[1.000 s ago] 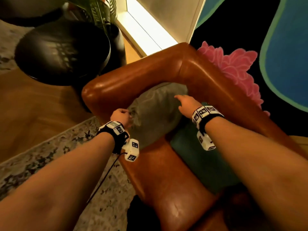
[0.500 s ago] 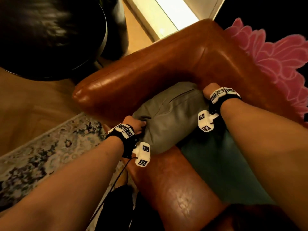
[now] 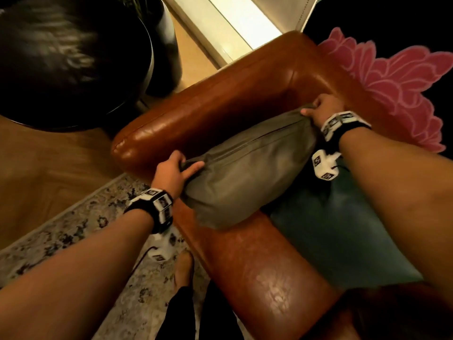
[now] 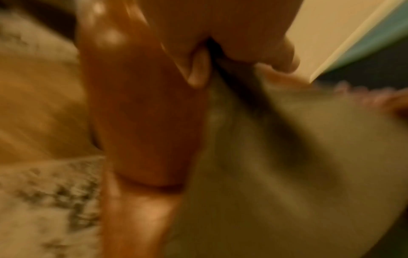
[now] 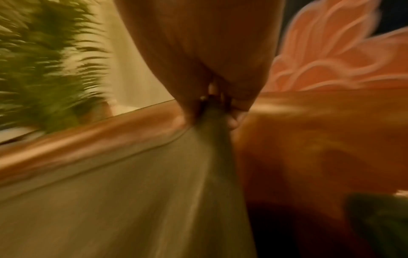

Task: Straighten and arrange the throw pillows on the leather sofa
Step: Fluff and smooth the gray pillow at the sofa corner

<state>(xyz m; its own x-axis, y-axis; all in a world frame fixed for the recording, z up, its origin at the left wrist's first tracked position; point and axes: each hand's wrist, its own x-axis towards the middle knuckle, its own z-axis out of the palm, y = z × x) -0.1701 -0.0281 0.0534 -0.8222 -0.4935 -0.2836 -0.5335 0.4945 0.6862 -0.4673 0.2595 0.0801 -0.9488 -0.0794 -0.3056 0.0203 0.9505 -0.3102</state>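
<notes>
A grey-green throw pillow (image 3: 247, 168) leans in the corner of the brown leather sofa (image 3: 210, 106), against its armrest. My left hand (image 3: 180, 165) pinches the pillow's near-left corner. My right hand (image 3: 318, 107) grips the far-right corner by the sofa back. In the left wrist view, blurred, the fingers (image 4: 198, 69) pinch the pillow (image 4: 287, 174) beside the armrest (image 4: 141, 104). In the right wrist view the right hand (image 5: 218, 104) holds the bunched corner of the pillow (image 5: 132, 200). A dark teal pillow (image 3: 338, 231) lies flat on the seat under my right forearm.
A black round side table (image 3: 68, 60) and a plant pot (image 3: 164, 45) stand left of the armrest on the wood floor. A patterned rug (image 3: 73, 231) lies in front of the sofa, with my foot (image 3: 182, 268) on it. A pink flower-shaped cushion (image 3: 392, 87) sits behind the sofa back.
Both hands have taken hold of the grey pillow's opposite corners. The pillow has been pulled out wider and stands higher against the armrest. The right hand moved to the far corner.
</notes>
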